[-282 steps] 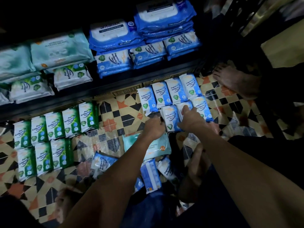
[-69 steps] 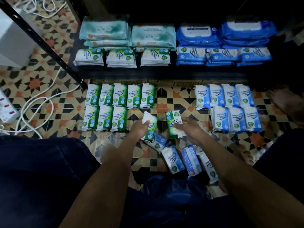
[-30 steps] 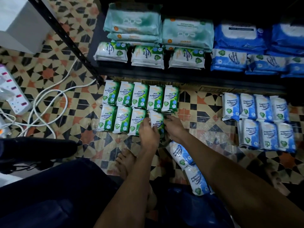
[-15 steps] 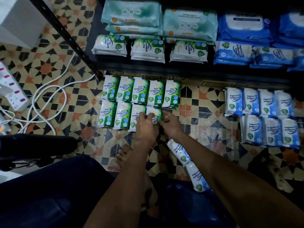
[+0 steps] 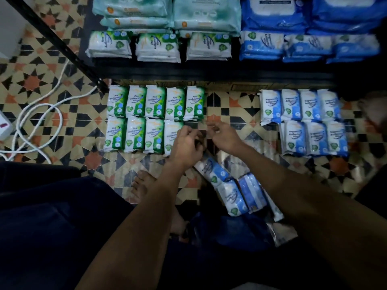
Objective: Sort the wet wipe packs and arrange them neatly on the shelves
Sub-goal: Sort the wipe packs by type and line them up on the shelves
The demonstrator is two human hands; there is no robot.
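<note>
The left hand (image 5: 188, 143) hovers over the right end of the lower row of green packs (image 5: 154, 120), its grip loosely curled and holding nothing that I can make out; it overlaps the fourth pack (image 5: 172, 136) of that row, though whether it touches is unclear. The right hand (image 5: 225, 137) sits just beside it over bare floor, its grip likewise slack and empty as far as can be seen. Both hover where the lower row falls one pack short of the upper (probably squaring off the group by colour before shelving).

Well to the right, blue packs (image 5: 303, 122) lie in two rows on the tiled floor (image 5: 41, 84). Unsorted blue packs (image 5: 230, 189) lie jumbled near the right forearm. Behind, the black shelf (image 5: 209, 70) already carries green, teal and blue packs in stacks. White cables (image 5: 39, 120) loop at the left, and a bare foot (image 5: 144, 185) rests under the left arm.
</note>
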